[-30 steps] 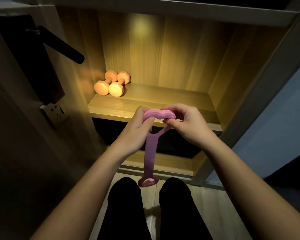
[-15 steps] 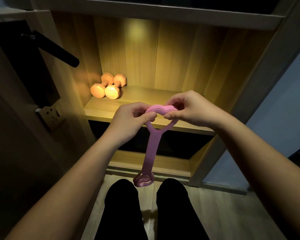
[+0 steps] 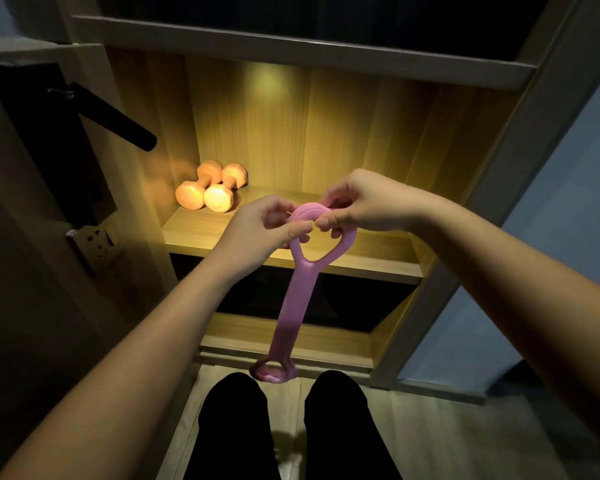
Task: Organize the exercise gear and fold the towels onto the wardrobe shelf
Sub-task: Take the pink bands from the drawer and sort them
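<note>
Head view. Both hands are raised in front of the lit wooden wardrobe shelf (image 3: 201,233), working on a pink rubber resistance band (image 3: 297,306).

Left hand (image 3: 264,230): thumb and curled fingers pinch the upper end of the band, where the rubber is wound into a flat coil.

Right hand (image 3: 368,206): thumb and fingers pinch the opposite side of the same coil. One fingertip appears to reach into the heart-shaped loop just below it.

The rest of the band hangs straight down under its own weight. It ends in a second loop that dangles above the wooden floor (image 3: 447,427), just ahead of the legs in black trousers (image 3: 232,427). No part of the band touches the shelf.

Judgement: the pinch from both sides is probably needed because the rubber coil would spring open if one side were released. The step in hand looks like rolling the band into a compact bundle for storage, and most of its length is not yet wound.

Two orange hexagonal-ended dumbbells (image 3: 210,194) lie side by side, touching, in the back left corner of the shelf. They are likely tucked there to keep room for the band and towels. No towels are in view.

A black lever door handle (image 3: 118,123) juts out at upper left, well apart from the hands.
</note>
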